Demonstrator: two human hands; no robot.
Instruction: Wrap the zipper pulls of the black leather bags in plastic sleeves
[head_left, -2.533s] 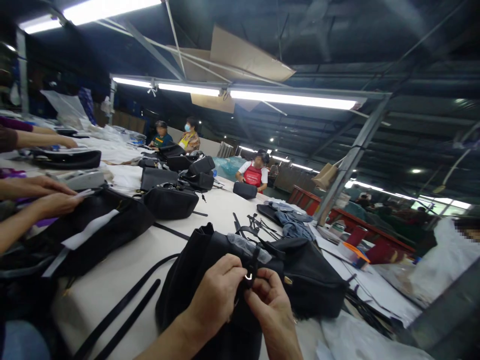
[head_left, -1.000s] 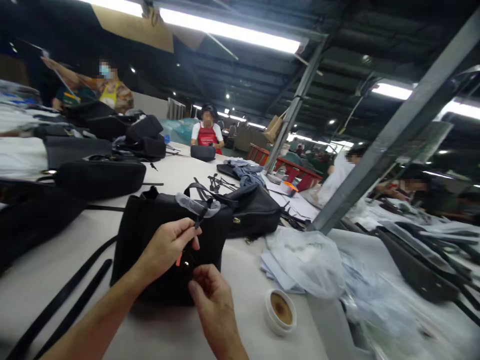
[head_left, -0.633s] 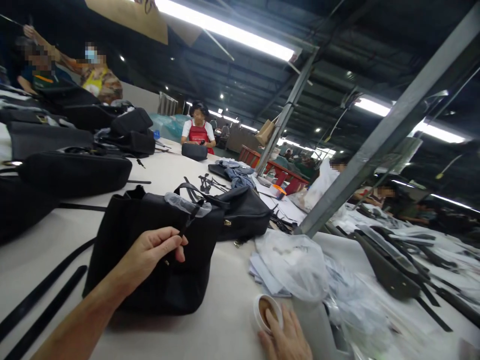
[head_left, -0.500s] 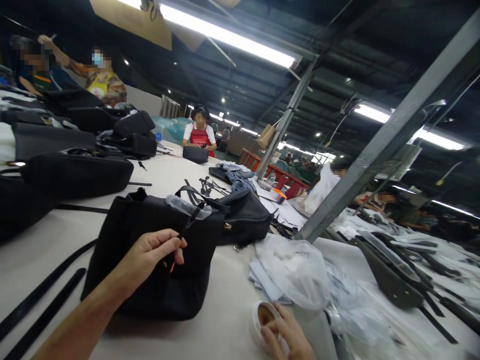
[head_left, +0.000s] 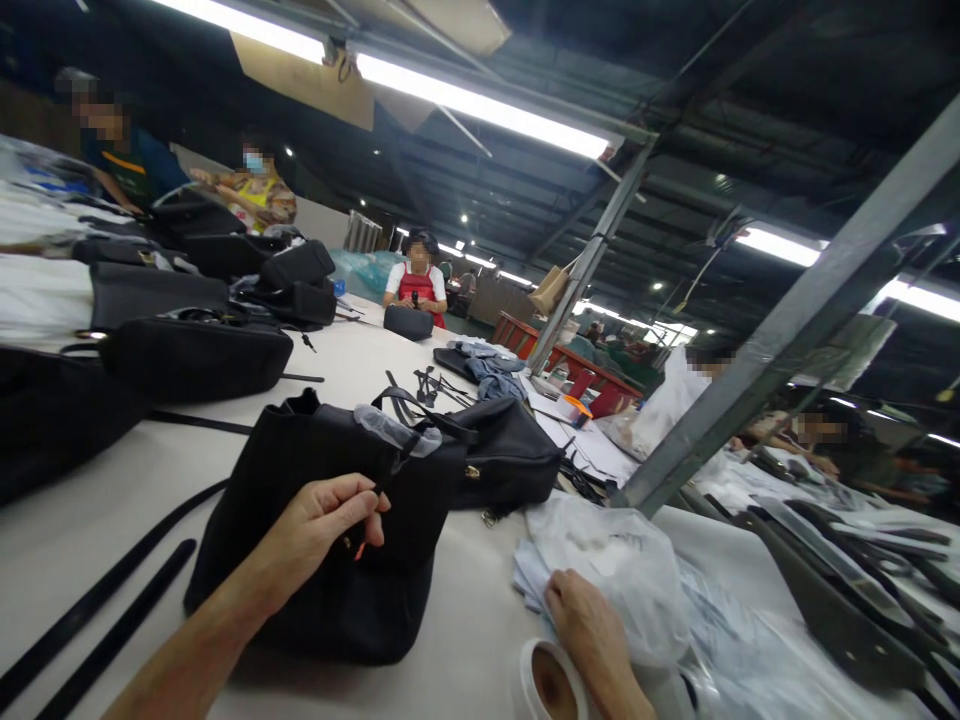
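Head view: pinching strap (head_left: 403,454) on bag (head_left: 360,615), upright on counter (head_left: 469,610), with left hand (head_left: 334,520); at papers (head_left: 528,577) with curled right hand (head_left: 591,625), cannot tell if gripping. Probably soft, fairly light; best held at top edge (head_left: 326,412).

Dark metal ceiling (head_left: 810,60) across upper right of frame, beams faint. Bright tube light (head_left: 480,105) at upper center, second tube light (head_left: 247,28) running off at upper left. Brown cardboard sheet (head_left: 300,82) just below, upper left. Thick grey post (head_left: 795,290) slanting through right side; thinner post (head_left: 589,265) right of center, folded brown cardboard (head_left: 552,291) against it. Red railing (head_left: 517,336) behind. Grey partition (head_left: 318,212) left of center, farther back. Small bright window (head_left: 673,333) at right, mid-height. Pale tabletop (head_left: 472,600) filling lower center.
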